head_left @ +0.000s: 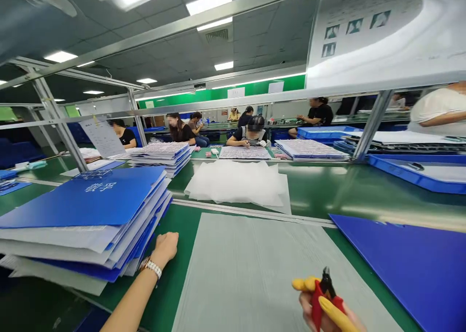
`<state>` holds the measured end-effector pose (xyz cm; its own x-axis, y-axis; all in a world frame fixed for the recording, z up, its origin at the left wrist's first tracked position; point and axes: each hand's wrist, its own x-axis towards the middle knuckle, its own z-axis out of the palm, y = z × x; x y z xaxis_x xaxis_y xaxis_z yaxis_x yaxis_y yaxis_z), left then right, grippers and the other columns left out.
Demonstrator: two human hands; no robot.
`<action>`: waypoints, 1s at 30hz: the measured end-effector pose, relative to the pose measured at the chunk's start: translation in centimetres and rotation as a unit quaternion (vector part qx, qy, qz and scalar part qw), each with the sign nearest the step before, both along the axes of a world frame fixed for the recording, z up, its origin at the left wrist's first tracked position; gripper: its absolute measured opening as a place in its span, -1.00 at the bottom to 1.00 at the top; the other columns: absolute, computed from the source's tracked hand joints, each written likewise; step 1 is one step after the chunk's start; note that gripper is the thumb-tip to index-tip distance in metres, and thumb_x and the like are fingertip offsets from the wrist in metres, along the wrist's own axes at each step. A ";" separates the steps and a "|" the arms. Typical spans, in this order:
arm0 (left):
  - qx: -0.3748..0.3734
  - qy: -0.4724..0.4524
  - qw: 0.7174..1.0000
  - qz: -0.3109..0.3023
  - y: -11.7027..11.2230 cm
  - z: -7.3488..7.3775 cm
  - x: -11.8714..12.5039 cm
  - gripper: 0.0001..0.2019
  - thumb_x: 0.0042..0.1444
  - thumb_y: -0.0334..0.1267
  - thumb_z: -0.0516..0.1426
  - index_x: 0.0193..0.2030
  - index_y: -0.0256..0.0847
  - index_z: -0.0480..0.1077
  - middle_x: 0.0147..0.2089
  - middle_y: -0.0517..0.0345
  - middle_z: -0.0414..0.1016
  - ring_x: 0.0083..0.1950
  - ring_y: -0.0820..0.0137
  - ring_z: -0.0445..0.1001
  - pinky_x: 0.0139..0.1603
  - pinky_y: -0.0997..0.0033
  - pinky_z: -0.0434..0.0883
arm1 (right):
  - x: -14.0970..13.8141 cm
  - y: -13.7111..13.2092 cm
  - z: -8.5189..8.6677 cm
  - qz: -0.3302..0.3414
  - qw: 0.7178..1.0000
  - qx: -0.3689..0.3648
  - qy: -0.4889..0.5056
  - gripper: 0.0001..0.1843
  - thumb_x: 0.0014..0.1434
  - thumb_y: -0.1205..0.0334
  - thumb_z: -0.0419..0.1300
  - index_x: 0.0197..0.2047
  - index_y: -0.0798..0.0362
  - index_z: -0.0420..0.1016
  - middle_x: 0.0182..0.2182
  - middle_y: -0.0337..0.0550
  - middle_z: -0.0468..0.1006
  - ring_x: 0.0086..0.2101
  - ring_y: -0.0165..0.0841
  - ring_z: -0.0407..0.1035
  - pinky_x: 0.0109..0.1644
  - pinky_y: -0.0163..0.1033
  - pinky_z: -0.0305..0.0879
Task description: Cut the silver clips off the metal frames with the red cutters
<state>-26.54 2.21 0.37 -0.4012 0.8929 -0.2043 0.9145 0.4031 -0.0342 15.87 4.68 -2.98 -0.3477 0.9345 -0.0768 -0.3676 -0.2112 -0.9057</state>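
**Head view, near bench.**

Item: right hand, low at the frame's lower edge, gripping tightly around the handles of a pair of flush cutters. Handles red and yellow; metal jaws point upward, apparently closed. Held over the right part of a grey-green mat.

Item: left hand, wearing a silver bracelet watch, at the right edge of a stack of blue folders with white sheets. Nothing visible in this hand; finger spread cannot be told.

Item: blue plastic board, right of the mat, on a green workbench.

Beyond: white translucent film sheets; blue tray holding papers.

Far bench: stacked sheets; seated co-worker, head bent over a sheet, among others along the benches. Printed notice hangs overhead, upper right.
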 end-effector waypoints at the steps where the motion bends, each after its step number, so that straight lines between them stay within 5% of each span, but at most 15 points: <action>1: -0.005 -0.007 1.000 0.011 0.0 0.2 0.3 -0.74 0.18 -0.17 0.10 -0.06 -0.28 0.37 -0.08 0.04 0.45 -0.07 0.29 0.45 -0.02 0.10 0.39 | 0.9 -0.3 -0.2 -0.005 1.000 0.011 -0.009 -0.50 -0.12 -0.28 0.23 -0.30 -0.03 0.47 -0.65 -0.15 0.35 -0.69 -0.32 0.18 -0.67 -0.17 0.18; 7: 0.033 -0.093 0.991 0.086 0.0 1.4 1.4 -0.69 0.18 -0.18 0.11 0.03 -0.26 0.33 0.04 -0.01 0.39 -0.02 0.27 0.42 -0.04 0.10 0.41 | 4.7 -2.9 -0.4 -0.038 0.991 0.064 -0.109 -0.54 -0.03 -0.21 0.22 -0.21 -0.04 0.44 -0.63 -0.21 0.31 -0.59 -0.33 0.13 -0.53 -0.19 0.15; 13: 0.224 -0.278 0.929 0.095 1.0 3.2 5.9 -0.73 0.17 -0.16 0.11 -0.06 -0.28 0.38 -0.12 0.03 0.47 -0.15 0.36 0.46 -0.12 0.25 0.42 | 4.0 -3.3 1.6 0.008 0.977 0.079 -0.196 -0.55 -0.07 -0.16 0.26 -0.22 -0.02 0.45 -0.35 -0.09 0.50 -0.34 -0.22 0.36 -0.28 -0.20 0.32; 17: 0.329 -0.455 0.824 0.070 1.6 1.6 13.6 -0.64 0.09 -0.06 0.11 -0.09 -0.29 0.39 -0.19 0.01 0.52 -0.29 0.45 0.47 -0.24 0.42 0.40 | 1.1 -3.4 2.6 -0.002 0.966 0.147 -0.213 -0.69 0.02 -0.04 0.20 -0.24 -0.01 0.39 -0.35 -0.17 0.49 -0.35 -0.29 0.36 -0.21 -0.22 0.32; 21: 0.347 -0.609 0.710 0.063 0.4 -0.8 22.0 -0.62 0.01 -0.01 0.15 -0.16 -0.28 0.41 -0.19 -0.02 0.52 -0.34 0.47 0.47 -0.26 0.40 0.41 | -1.1 -3.0 2.7 -0.063 0.954 0.174 -0.235 -0.77 0.05 0.12 0.17 -0.22 0.00 0.33 -0.35 -0.20 0.47 -0.47 -0.39 0.28 -0.35 -0.26 0.28; 26: 0.304 -0.816 0.461 0.169 -1.6 -1.9 28.2 -0.74 -0.15 -0.26 0.32 -0.28 -0.24 0.44 -0.30 0.10 0.51 -0.38 0.51 0.45 -0.30 0.48 0.39 | -1.4 -2.8 1.5 -0.137 0.950 0.157 -0.233 -0.70 0.03 0.16 0.18 -0.15 0.01 0.27 -0.31 -0.18 0.47 -0.44 -0.38 0.30 -0.29 -0.23 0.30; 30: 0.299 -0.821 0.447 0.192 -2.4 -2.3 30.2 -0.76 -0.16 -0.29 0.32 -0.30 -0.24 0.45 -0.33 0.13 0.50 -0.36 0.50 0.45 -0.27 0.49 0.39 | -1.4 -3.3 0.8 -0.155 0.954 0.127 -0.223 -0.69 0.02 0.16 0.18 -0.15 0.02 0.27 -0.33 -0.18 0.47 -0.38 -0.32 0.37 -0.23 -0.19 0.34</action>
<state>3.71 -0.16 -1.93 -0.2963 0.9144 -0.2757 -0.6314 0.0290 0.7750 14.52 1.34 -2.14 -0.0363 0.9953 0.0901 0.0569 0.0921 -0.9941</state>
